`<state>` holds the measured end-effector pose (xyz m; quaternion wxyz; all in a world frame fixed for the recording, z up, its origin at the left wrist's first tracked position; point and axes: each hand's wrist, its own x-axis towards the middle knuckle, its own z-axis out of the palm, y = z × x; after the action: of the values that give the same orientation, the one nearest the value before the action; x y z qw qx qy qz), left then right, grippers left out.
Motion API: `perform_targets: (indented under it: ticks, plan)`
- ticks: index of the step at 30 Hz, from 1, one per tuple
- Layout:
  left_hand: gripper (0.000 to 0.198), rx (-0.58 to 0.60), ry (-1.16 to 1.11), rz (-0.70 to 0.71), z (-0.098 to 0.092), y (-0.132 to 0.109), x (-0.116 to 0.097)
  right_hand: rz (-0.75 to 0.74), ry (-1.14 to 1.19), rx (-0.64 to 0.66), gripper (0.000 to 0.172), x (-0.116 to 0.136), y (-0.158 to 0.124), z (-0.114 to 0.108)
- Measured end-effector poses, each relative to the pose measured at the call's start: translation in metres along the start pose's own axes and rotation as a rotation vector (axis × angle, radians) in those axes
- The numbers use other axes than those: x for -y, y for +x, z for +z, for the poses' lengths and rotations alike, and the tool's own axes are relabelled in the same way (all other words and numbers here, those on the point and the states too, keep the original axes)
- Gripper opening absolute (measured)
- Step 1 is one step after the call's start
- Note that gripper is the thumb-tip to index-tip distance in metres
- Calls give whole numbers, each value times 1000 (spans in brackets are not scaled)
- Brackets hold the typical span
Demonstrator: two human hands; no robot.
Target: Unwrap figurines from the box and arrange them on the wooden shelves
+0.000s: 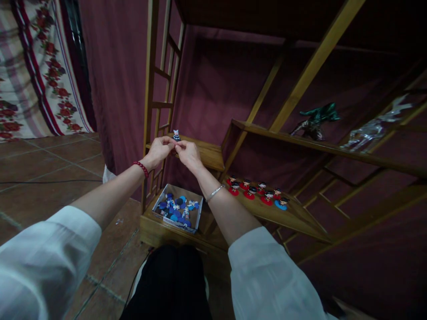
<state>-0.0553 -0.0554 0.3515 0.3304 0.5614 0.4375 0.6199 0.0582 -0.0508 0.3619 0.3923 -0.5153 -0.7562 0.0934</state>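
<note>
Both my hands meet in front of a small wooden shelf, fingertips pinched close together. My left hand is closed, thumb and index finger touching those of my right hand, which is also closed in a pinch. What lies between the fingertips is hidden. A small white and dark blue figurine shows upright just above the fingertips; I cannot tell whether the fingers touch its base. Below my hands, an open cardboard box holds several blue, white and purple figurines and round bases.
Several black-haired figurines on red bases, one on blue, stand on the lower right shelf. Higher up sit a green and brown sculpture and a clear animal sculpture. A slatted wooden side frame rises at left.
</note>
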Motion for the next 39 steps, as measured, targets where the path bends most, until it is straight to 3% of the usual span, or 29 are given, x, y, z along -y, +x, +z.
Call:
perform_targets:
  ticks: [9, 17, 24, 33, 39]
  plan:
    - [4, 25, -83, 30, 1, -19, 0, 9, -56, -11, 26, 8, -26, -3]
    - [6, 77, 7, 60, -8, -39, 12, -244, -72, -60, 25, -10, -56, 7]
    - [12, 237, 121, 0, -6, -52, 60, -247, -53, -28, 23, -50, -80, 38]
    - [9, 338, 360, -207, 14, -73, 155, 34, -116, 178, 24, -101, -117, 87]
    - [14, 383, 661, -310, 27, -93, 196, 182, -176, 286, 25, -131, -138, 115]
